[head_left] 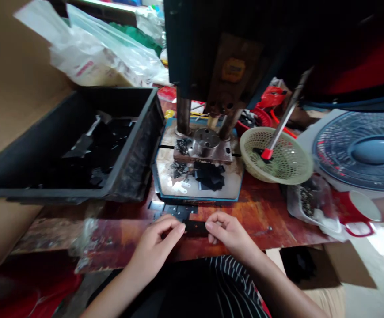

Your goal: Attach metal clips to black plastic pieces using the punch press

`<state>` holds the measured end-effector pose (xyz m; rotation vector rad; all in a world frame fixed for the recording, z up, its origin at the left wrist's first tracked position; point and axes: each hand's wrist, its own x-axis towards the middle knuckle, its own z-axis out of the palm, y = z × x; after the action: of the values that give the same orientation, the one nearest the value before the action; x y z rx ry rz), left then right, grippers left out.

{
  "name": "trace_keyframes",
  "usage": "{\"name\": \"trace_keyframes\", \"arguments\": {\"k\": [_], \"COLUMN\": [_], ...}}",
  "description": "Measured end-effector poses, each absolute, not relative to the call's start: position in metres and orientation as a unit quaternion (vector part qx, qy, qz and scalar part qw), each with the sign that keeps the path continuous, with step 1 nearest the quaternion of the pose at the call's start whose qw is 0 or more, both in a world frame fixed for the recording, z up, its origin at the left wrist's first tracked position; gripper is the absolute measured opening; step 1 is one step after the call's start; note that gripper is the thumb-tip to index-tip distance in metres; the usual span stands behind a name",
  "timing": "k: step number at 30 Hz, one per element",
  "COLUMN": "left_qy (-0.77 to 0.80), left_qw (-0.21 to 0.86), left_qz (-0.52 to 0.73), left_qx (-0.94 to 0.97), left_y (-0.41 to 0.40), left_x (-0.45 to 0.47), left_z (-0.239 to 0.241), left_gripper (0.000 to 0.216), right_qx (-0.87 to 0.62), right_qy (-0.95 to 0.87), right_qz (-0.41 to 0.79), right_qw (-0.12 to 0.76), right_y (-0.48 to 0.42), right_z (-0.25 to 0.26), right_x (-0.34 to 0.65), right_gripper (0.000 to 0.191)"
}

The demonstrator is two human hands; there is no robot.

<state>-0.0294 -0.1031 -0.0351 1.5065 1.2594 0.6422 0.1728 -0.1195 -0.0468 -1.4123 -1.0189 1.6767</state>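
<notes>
My left hand [158, 240] and my right hand [229, 230] meet at the front edge of the wooden bench [264, 212]. Between them they pinch a small flat black piece [195, 228], one hand on each end. A few similar flat black pieces [175, 210] lie on the bench just beyond my fingers. Behind them stands a press machine [211, 57] with a round metal die [205, 141] on its base plate [172, 174]. More black pieces [210, 174] are piled on that plate.
A large black plastic bin [135, 145] with dark scraps sits at left. A pale mesh basket [278, 154] with a red-tipped lever over it stands right of the press. Farther right are a fan [364, 150], a red-and-white cup [357, 212] and a clear bag of small parts [307, 198].
</notes>
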Motion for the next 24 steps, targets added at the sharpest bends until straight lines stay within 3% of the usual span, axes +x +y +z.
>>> {"name": "trace_keyframes", "arguments": {"k": [3,6,8,15,20,24], "left_qy": [0.481,0.458,0.451,0.448,0.467,0.499], "left_qw": [0.531,0.54,0.54,0.523,0.469,0.344], "left_qz": [0.236,0.22,0.216,0.209,0.208,0.213], "left_qx": [0.656,0.671,0.677,0.694,0.72,0.767], "left_y": [-0.103,-0.102,-0.101,-0.103,-0.11,-0.114], "left_x": [-0.021,-0.014,-0.011,-0.009,-0.023,-0.046], "left_z": [-0.043,-0.049,-0.05,-0.049,-0.049,-0.052], "left_gripper": [0.027,0.025,0.023,0.022,0.022,0.021], "right_qx": [-0.595,-0.619,-0.605,-0.528,-0.495,-0.539], "right_qy": [-0.342,-0.217,-0.126,0.018,0.016,-0.118], "right_qz": [0.62,0.567,0.547,0.501,0.468,0.41], "right_qw": [0.38,0.497,0.565,0.685,0.732,0.726], "right_y": [-0.131,-0.146,-0.151,-0.12,-0.09,-0.103], "right_z": [-0.053,-0.061,-0.065,-0.068,-0.06,-0.064], "right_x": [0.203,0.237,0.255,0.297,0.316,0.282], "right_gripper": [0.038,0.033,0.028,0.017,0.013,0.009]}}
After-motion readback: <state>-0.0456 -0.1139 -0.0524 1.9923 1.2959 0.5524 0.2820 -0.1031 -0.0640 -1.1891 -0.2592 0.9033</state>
